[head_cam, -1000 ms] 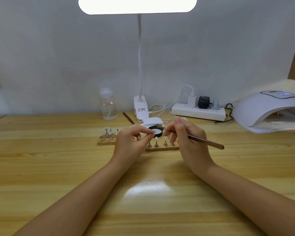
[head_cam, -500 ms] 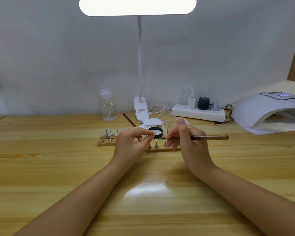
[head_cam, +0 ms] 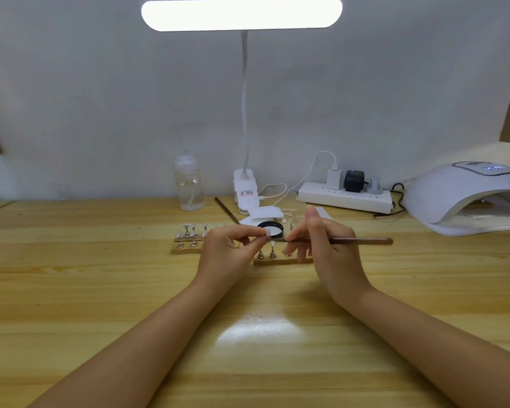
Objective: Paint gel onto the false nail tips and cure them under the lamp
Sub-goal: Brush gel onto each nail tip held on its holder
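Over the pale wooden table (head_cam: 71, 290), the left hand (head_cam: 227, 254) pinches a small clear false nail tip (head_cam: 266, 232) between thumb and forefinger, while the right hand (head_cam: 327, 254) grips a slim brown brush (head_cam: 359, 240) held level, bristles meeting the tip.

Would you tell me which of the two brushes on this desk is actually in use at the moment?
The brush gripped in the right hand, lying level with its tip toward the left hand. The other brush lies untouched behind the holders.
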Demonstrator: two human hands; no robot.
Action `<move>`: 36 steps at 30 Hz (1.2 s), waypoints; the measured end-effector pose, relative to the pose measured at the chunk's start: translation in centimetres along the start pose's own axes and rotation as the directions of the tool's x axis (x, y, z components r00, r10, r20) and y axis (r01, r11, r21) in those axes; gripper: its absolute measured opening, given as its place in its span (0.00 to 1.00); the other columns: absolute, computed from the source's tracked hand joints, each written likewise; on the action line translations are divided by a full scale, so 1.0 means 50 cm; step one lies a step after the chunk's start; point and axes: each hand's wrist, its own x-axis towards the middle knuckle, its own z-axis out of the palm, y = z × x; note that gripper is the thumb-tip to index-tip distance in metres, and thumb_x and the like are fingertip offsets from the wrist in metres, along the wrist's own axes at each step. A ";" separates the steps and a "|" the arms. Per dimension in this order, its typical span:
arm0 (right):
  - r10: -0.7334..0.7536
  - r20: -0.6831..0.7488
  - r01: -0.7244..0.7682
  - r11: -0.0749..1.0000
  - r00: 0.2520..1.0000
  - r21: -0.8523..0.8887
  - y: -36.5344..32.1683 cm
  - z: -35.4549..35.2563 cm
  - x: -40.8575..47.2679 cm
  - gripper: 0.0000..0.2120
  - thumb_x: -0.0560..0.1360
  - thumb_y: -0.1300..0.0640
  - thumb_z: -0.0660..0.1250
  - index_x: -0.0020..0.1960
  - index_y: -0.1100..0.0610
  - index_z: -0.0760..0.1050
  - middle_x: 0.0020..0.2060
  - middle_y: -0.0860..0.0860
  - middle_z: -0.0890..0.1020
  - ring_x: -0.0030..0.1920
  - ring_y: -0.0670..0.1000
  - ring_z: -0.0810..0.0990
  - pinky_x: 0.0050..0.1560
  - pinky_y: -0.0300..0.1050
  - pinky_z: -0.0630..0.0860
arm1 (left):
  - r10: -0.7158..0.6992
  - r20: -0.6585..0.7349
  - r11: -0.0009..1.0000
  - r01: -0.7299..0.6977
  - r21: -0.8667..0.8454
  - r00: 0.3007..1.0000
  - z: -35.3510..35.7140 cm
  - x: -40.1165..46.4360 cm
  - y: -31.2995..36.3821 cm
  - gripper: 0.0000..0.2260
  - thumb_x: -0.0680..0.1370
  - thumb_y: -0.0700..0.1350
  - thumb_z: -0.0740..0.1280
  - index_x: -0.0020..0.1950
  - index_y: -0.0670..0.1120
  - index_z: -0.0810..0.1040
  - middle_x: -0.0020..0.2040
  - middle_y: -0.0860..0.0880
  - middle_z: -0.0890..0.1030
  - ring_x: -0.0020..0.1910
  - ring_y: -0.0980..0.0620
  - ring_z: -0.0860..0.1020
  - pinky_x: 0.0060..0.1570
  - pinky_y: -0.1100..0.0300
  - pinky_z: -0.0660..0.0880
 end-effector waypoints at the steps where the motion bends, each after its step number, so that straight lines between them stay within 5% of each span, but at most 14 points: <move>1: 0.010 -0.008 -0.010 1.000 1.000 0.015 0.000 0.000 -0.001 0.24 0.72 0.43 0.55 0.31 0.59 0.78 0.24 0.55 0.80 0.25 0.48 0.76 0.29 0.35 0.72 | 0.001 0.000 1.000 -0.001 -0.006 1.000 0.000 0.000 0.000 0.07 0.68 0.37 0.73 0.43 0.48 0.83 0.35 0.57 0.81 0.36 0.58 0.78 0.38 0.72 0.73; 30: -0.024 -0.046 0.023 0.999 0.999 -0.022 0.000 -0.004 0.005 0.20 0.77 0.48 0.53 0.35 0.55 0.77 0.29 0.54 0.81 0.26 0.44 0.76 0.29 0.31 0.69 | 0.000 0.018 0.999 0.000 -0.046 1.000 0.003 0.001 -0.006 0.08 0.68 0.36 0.73 0.44 0.48 0.83 0.34 0.59 0.80 0.31 0.59 0.72 0.33 0.72 0.68; 36: -0.004 -0.035 0.003 1.000 0.999 -0.013 -0.002 -0.002 0.000 0.23 0.71 0.41 0.54 0.30 0.56 0.77 0.24 0.54 0.79 0.25 0.45 0.76 0.31 0.34 0.73 | 0.062 0.023 0.996 -0.060 -0.069 0.998 0.002 0.000 0.001 0.13 0.68 0.34 0.72 0.40 0.53 0.81 0.34 0.59 0.80 0.31 0.61 0.70 0.33 0.73 0.67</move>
